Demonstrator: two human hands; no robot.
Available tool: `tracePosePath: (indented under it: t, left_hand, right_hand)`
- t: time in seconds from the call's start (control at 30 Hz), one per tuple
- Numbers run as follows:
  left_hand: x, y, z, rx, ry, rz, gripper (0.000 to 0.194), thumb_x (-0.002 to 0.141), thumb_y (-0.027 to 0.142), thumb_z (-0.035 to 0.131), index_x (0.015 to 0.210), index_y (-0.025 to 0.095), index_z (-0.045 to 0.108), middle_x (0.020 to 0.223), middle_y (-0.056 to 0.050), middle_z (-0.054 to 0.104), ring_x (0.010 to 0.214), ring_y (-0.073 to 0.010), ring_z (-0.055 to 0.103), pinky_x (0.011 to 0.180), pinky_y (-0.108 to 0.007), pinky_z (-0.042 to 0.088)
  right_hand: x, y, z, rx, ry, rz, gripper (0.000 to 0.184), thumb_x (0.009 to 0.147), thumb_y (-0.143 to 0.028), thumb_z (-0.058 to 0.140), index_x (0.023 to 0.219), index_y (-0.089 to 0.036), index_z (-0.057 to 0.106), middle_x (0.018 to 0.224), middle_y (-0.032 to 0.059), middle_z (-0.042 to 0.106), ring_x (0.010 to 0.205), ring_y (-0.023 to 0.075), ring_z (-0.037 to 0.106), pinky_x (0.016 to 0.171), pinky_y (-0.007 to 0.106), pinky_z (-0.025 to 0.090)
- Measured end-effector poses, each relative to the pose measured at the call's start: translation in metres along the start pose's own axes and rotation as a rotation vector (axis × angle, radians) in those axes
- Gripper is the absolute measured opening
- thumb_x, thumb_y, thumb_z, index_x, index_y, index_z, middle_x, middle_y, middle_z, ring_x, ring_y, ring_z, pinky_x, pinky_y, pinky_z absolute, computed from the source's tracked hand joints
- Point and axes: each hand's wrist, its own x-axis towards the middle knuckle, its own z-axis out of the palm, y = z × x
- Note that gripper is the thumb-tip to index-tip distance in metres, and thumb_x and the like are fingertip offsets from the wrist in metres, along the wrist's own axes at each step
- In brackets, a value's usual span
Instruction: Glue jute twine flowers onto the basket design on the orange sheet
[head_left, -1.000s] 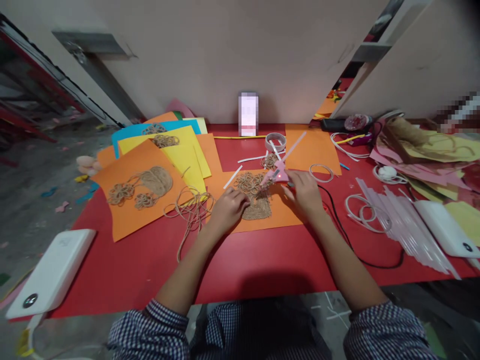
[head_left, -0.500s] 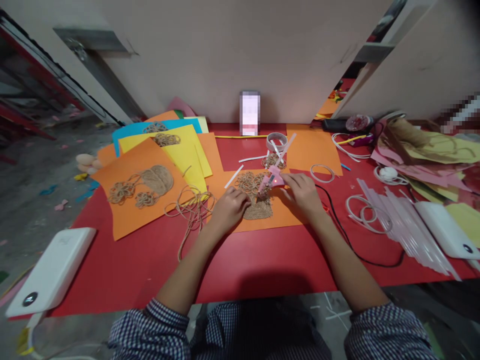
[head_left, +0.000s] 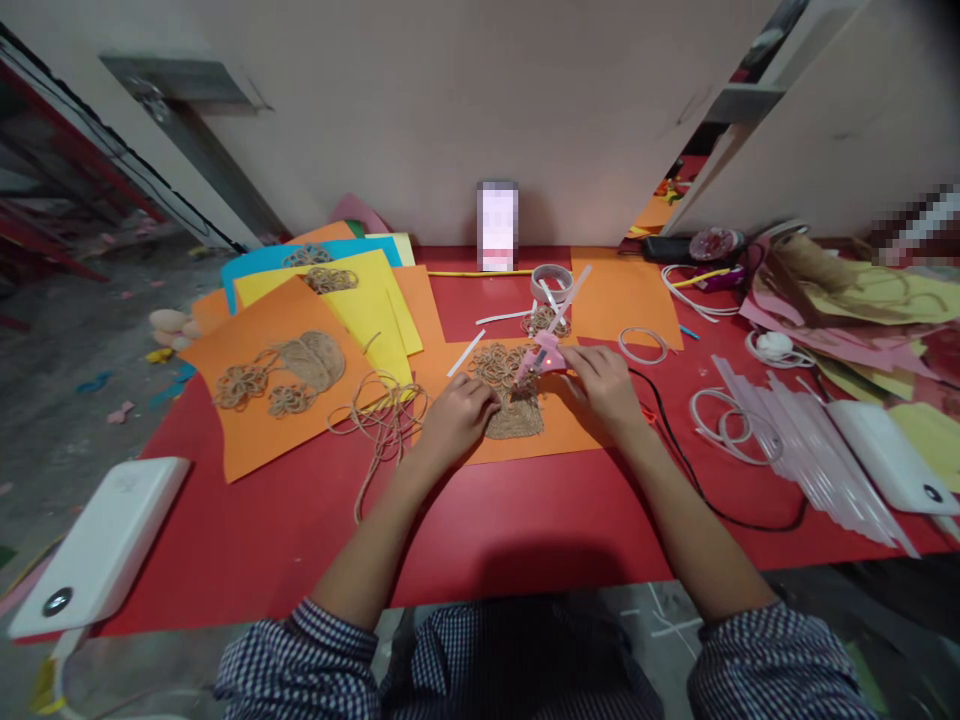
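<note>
My right hand (head_left: 602,384) is wrapped round a pink hot glue gun (head_left: 549,354) with a clear glue stick (head_left: 576,292) poking out of its back. Its nozzle points down at a twine vase shape (head_left: 516,416) on an orange sheet (head_left: 577,430). Twine loop flowers (head_left: 495,366) lie just above that shape. At the left edge of the twine piece, my left hand (head_left: 459,412) has its fingers closed at the twine; what they pinch, if anything, is hidden. Loose twine (head_left: 386,425) trails beside my left forearm.
To the left, another orange sheet (head_left: 247,440) carries a twine vase and flowers. A phone (head_left: 498,226) stands at the wall near a tape roll (head_left: 551,283). Glue sticks (head_left: 814,460) and a black cord (head_left: 679,465) lie right; white power banks (head_left: 112,540) sit at both sides.
The glue gun has shifted slightly left and down, bringing its nozzle to the top of the twine vase, and it has held there since. My left hand stays in place.
</note>
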Motion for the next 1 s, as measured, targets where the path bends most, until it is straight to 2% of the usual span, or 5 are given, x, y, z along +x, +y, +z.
tracePosePath:
  t: [0.47,0.73,1.0]
  left_hand:
    - [0.0002,0.0028,-0.0027,-0.018,-0.002,-0.010,0.015,0.096,0.026,0.056,0.090,0.017,0.067,0.086,-0.008,0.069,0.087,-0.0235,0.055,0.077,-0.037,0.045]
    - [-0.0003,0.0037,-0.0027,-0.008,-0.027,-0.031,0.016,0.097,0.026,0.055,0.091,0.017,0.067,0.088,-0.008,0.070,0.090,-0.0235,0.055,0.079,-0.036,0.045]
    - [-0.0003,0.0025,-0.0026,-0.010,-0.034,-0.036,0.015,0.096,0.026,0.056,0.091,0.017,0.067,0.089,-0.007,0.070,0.090,-0.0237,0.054,0.079,-0.036,0.044]
  right_hand:
    - [-0.0016,0.0009,0.0006,-0.018,0.010,0.000,0.043,0.101,-0.028,0.043,0.141,-0.017,0.051,0.126,0.0133,0.065,0.108,0.0265,0.054,0.094,0.040,0.040]
    - [-0.0040,0.0004,0.0023,-0.016,0.076,-0.037,0.048,0.098,-0.026,0.048,0.144,-0.016,0.047,0.126,0.0138,0.064,0.107,0.0279,0.054,0.092,0.043,0.041]
    - [-0.0046,0.0009,0.0033,-0.019,0.078,-0.043,0.053,0.095,-0.020,0.048,0.148,-0.018,0.043,0.128,0.0140,0.063,0.108,0.0286,0.053,0.091,0.043,0.041]
